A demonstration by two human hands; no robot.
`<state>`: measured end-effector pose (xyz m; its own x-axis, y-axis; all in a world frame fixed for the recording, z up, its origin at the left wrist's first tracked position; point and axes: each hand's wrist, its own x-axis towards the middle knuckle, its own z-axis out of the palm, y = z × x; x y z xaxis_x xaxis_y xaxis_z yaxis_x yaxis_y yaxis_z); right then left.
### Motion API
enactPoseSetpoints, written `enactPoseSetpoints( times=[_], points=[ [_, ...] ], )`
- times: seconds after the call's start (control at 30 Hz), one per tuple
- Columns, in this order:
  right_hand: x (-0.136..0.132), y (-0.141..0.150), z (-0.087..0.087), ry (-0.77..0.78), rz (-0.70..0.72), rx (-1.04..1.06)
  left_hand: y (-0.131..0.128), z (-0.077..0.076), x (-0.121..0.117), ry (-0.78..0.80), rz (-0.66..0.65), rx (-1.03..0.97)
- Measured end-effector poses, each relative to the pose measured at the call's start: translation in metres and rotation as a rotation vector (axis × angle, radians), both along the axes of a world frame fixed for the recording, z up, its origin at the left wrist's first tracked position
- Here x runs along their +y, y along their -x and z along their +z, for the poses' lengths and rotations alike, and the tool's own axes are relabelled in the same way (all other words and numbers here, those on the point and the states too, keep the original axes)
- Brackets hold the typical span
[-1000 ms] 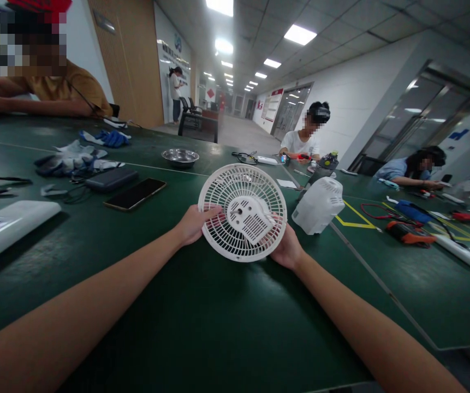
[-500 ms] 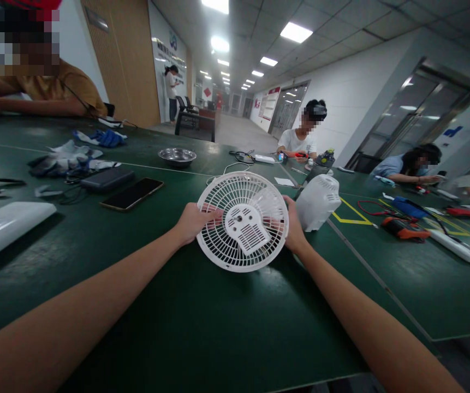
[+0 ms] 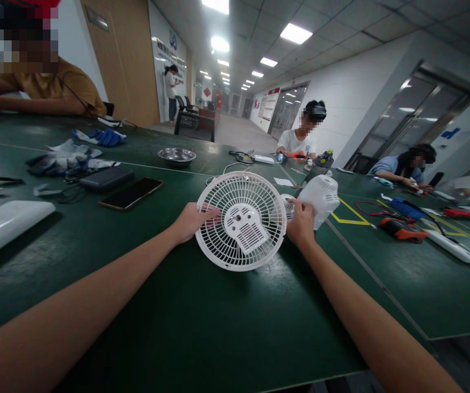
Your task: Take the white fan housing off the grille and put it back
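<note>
A round white fan grille (image 3: 210, 240) with a slotted hub plate is tilted up above the table in front of me. My left hand (image 3: 191, 222) grips its left rim, thumb over the front bars. Beyond the grille's right rim my right hand (image 3: 301, 221) has its fingers curled round a white slotted part (image 3: 287, 201). The grille hides most of that part. Just behind my right hand stands a white plastic housing (image 3: 322, 196) with vent slots. A pale cord (image 3: 235, 166) runs on the table behind the grille.
A phone (image 3: 131, 193), a dark case (image 3: 107, 179), gloves (image 3: 65, 158) and a white device (image 3: 9, 229) lie to the left. A metal bowl (image 3: 176, 156) is further back. An orange multimeter (image 3: 402, 228) lies right. Other people sit round the table.
My right hand has left the grille's lower right rim and moved right and up, drawing a white part out from behind the grille. The left hand still grips the grille, which is slightly lower.
</note>
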<state>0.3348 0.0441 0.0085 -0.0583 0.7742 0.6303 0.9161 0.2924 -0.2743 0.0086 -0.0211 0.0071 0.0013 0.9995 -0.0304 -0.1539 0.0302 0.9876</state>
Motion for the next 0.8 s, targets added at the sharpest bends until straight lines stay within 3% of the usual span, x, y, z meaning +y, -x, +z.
enactPoseSetpoints(
  times=[0.27, 0.47, 0.6, 0.7, 0.8],
  points=[
    [0.004, -0.001, -0.001, -0.004, 0.019, -0.01, 0.001, -0.002, 0.001, 0.007, -0.009, -0.014],
    [-0.001, -0.015, 0.025, -0.327, 0.0, 0.041, -0.001, -0.003, 0.002, 0.006, 0.001, -0.019],
    [0.002, -0.043, 0.037, -0.48, -0.168, 0.13, -0.001, -0.002, 0.001, 0.0, -0.01, -0.011],
    [0.014, -0.062, 0.029, -0.403, -0.235, 0.34, 0.0, -0.001, 0.0, -0.011, -0.018, -0.013],
    [0.029, -0.072, 0.011, -0.129, -0.204, 0.584, 0.0, -0.001, 0.001, -0.011, -0.018, -0.006]
  ],
)
